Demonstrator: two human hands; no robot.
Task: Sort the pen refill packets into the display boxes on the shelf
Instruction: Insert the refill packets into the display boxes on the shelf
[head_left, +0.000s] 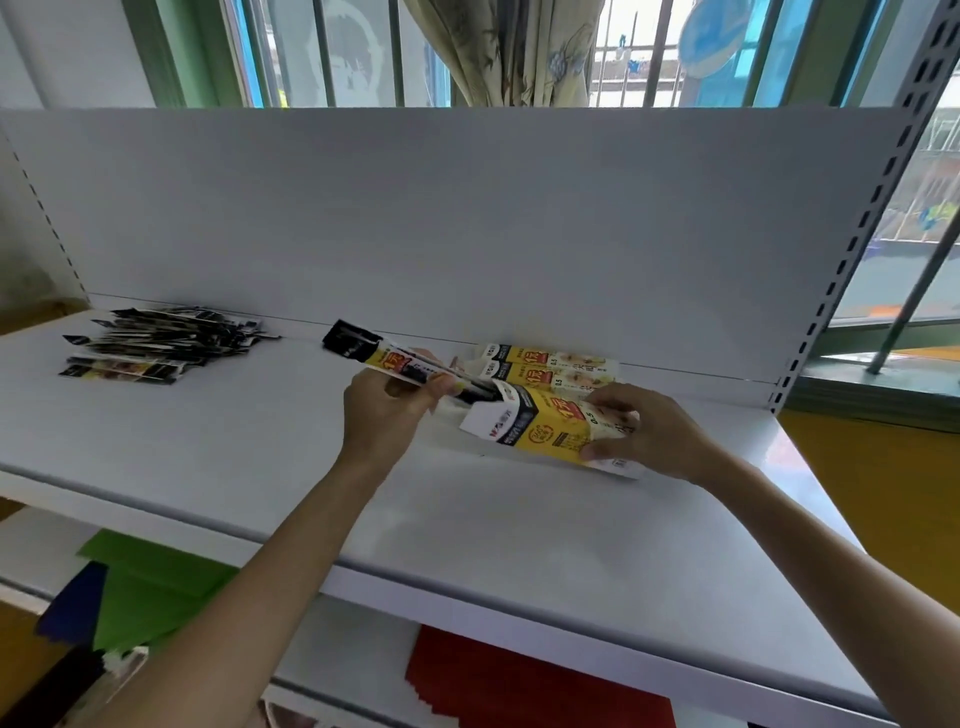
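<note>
Gripping a bunch of pen refill packets (390, 359), the left hand (384, 410) has its fingers curled tight round it, thumb on top near the box end. The bunch slants down to the right, its lower end inside the open mouth of the front display box (545, 431). The right hand (649, 431) clamps that box at its right end, fingers bent over the top, thumb on the near lower edge. The box lies on its side over the white shelf (208, 447); cannot tell if it is resting or lifted. Two more display boxes (550, 358) lie just behind, against the back panel (467, 218). A loose pile of packets (161, 343) sits well apart at far left. Green sheets (156, 582) and red sheets (519, 680) lie on the level below; a curtain (519, 52) hangs above.
</note>
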